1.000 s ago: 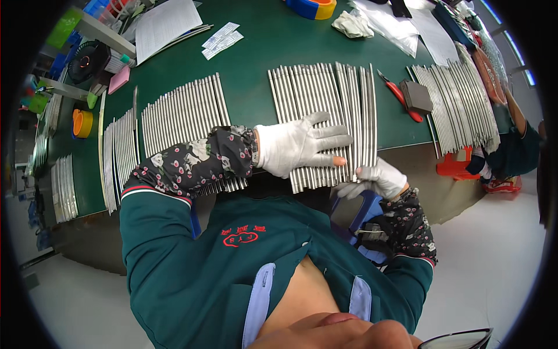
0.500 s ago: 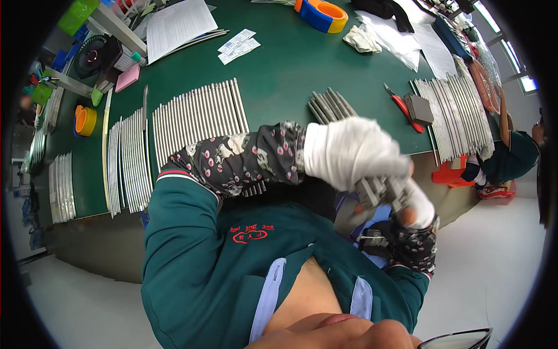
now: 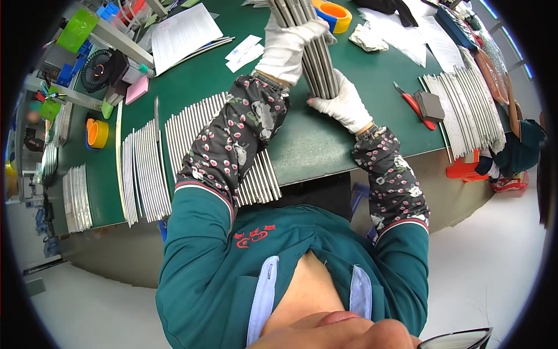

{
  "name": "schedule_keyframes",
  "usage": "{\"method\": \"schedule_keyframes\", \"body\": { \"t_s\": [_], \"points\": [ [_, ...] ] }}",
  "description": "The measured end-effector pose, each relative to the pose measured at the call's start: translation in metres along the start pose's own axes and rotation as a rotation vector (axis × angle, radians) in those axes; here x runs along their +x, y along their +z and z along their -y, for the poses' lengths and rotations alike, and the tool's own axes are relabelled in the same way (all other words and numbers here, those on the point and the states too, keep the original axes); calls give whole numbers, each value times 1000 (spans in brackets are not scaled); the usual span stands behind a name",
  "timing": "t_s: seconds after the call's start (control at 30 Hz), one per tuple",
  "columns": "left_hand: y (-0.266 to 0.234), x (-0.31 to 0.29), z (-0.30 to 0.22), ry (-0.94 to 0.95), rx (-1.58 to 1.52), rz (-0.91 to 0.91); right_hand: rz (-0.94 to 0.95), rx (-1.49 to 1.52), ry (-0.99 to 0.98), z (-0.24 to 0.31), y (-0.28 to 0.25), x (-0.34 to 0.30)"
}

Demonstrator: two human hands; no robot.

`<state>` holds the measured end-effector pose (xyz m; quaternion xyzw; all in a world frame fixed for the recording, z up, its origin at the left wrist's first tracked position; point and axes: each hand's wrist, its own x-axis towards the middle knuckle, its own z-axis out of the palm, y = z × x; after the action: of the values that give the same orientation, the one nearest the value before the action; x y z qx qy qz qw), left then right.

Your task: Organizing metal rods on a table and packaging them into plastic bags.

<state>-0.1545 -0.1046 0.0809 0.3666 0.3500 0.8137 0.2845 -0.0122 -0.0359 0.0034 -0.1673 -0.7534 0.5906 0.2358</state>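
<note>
A bundle of grey metal rods (image 3: 319, 67) stands tilted above the green table, its upper end running out at the top of the picture. My left hand (image 3: 290, 49), in a white glove, wraps round the bundle higher up. Lower down, my right hand (image 3: 347, 103) grips its near end, also gloved in white with bare fingertips. Flowered sleeve covers reach to both wrists. Rows of similar thin rods (image 3: 195, 116) lie side by side left of the bundle, partly hidden under my left forearm.
More rods (image 3: 462, 110) lie at the right, beside a dark grey block (image 3: 430, 106) and red-handled pliers (image 3: 414, 106). Tape rolls (image 3: 332, 16), paper sheets (image 3: 185, 36) and a crumpled white cloth (image 3: 368, 38) sit farther back. Another person (image 3: 520, 151) is at the far right.
Both hands have moved from near my body at the right to over the table, leftward and away from me. The rod bundle is now upright-tilted between them.
</note>
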Motion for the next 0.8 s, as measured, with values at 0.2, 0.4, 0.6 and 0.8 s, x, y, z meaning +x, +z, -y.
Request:
{"method": "schedule_keyframes", "body": {
  "t_s": [0.2, 0.4, 0.6, 0.8],
  "points": [
    [0, -18, 35, -491, -229, -331, 112, 106, 369, 41, -6, -60],
    [19, -51, 86, -380, 367, -457, 16, -104, 488, 35, -17, -94],
    [5, -66, 111, 138, 1360, -272, 159, -920, 498, 65, -15, -87],
    [-6, -72, 87, -163, 1653, 141, 277, -1226, 395, 65, -50, -96]
  ]
}}
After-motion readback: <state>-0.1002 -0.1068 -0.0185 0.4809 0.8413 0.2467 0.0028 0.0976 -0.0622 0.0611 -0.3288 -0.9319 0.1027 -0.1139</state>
